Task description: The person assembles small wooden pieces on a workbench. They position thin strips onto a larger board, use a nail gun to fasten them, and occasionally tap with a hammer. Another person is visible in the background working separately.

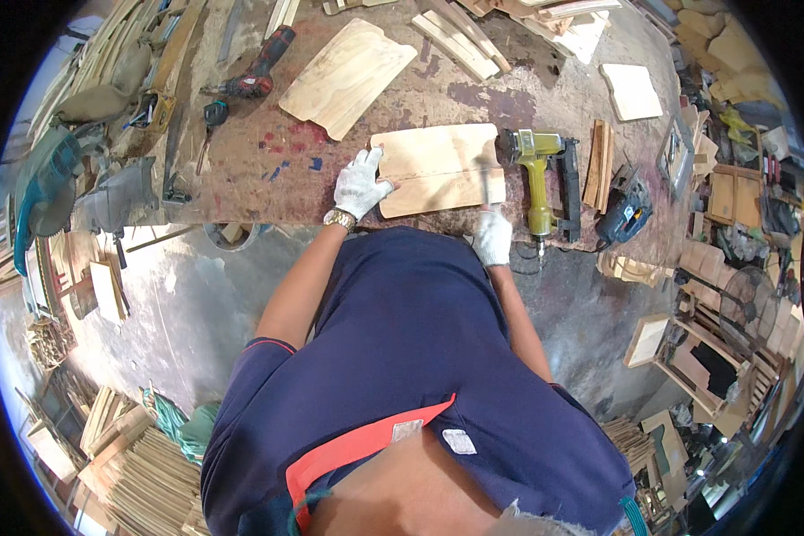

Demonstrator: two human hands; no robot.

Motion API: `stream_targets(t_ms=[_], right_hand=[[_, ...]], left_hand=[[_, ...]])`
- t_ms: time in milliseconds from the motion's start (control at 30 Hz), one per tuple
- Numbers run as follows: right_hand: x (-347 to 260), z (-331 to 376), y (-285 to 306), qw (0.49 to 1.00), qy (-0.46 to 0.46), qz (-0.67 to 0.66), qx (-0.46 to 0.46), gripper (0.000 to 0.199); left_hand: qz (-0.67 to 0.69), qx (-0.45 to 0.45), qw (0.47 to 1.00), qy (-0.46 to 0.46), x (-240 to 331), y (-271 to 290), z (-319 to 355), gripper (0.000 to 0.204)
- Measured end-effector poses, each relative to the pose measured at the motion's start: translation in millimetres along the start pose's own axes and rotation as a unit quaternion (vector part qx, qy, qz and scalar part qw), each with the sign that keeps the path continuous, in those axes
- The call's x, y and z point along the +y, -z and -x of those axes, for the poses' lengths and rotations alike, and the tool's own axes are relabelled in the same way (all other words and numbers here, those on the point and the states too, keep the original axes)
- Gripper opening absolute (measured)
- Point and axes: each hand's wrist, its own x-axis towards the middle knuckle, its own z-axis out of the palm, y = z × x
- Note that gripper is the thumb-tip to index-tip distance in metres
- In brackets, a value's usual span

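A pale wooden panel (438,165) with rounded corners lies on the worn workbench (241,170) right in front of me. My left hand (360,183), in a white glove with a wristwatch, holds the panel's left edge, thumb on top. My right hand (492,235), also gloved, is closed at the panel's near right corner. A thin grey strip (488,183) runs from that hand across the panel; I cannot tell what kind of tool it is.
A yellow nail gun (540,174) lies just right of the panel, then upright wood strips (598,163) and a blue jigsaw (625,214). A second shaped panel (348,76), a red drill (259,73) and a small board (632,90) lie farther back. A teal saw (43,192) sits left.
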Motion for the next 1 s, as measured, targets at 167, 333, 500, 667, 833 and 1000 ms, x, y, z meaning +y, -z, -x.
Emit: stream_targets(t_ms=[167, 333, 500, 667, 833, 1000], right_hand=[[11.4, -1.2, -14.2, 0.997, -0.028, -0.061, 0.044, 0.038], [11.3, -5.6, -8.7, 0.999, -0.001, 0.049, -0.003, 0.04], [6.2, -10.7, -16.8, 0.995, 0.004, -0.025, 0.096, 0.042], [-15.7, -13.1, -17.2, 1.0, -0.013, -0.019, 0.006, 0.039], [-37.4, -6.7, -13.2, 0.993, 0.109, -0.044, -0.017, 0.034], [-33.6, -10.7, -24.7, 0.989, 0.099, 0.047, -0.104, 0.038]], left_hand=[[0.001, -0.001, 1.0, -0.01, -0.1, 1.3, 1.5, 0.078], [-0.016, -0.025, 1.0, 0.002, -0.3, 3.6, -2.4, 0.076], [0.014, -0.018, 1.0, -0.006, 0.0, 4.6, -1.4, 0.07], [-0.008, -0.018, 1.0, -0.01, -1.5, 6.1, -4.1, 0.075], [-0.008, -0.034, 0.999, -0.002, -2.7, 3.2, -3.8, 0.084], [0.001, -0.042, 0.999, -0.001, -4.4, 3.9, -5.9, 0.083]])
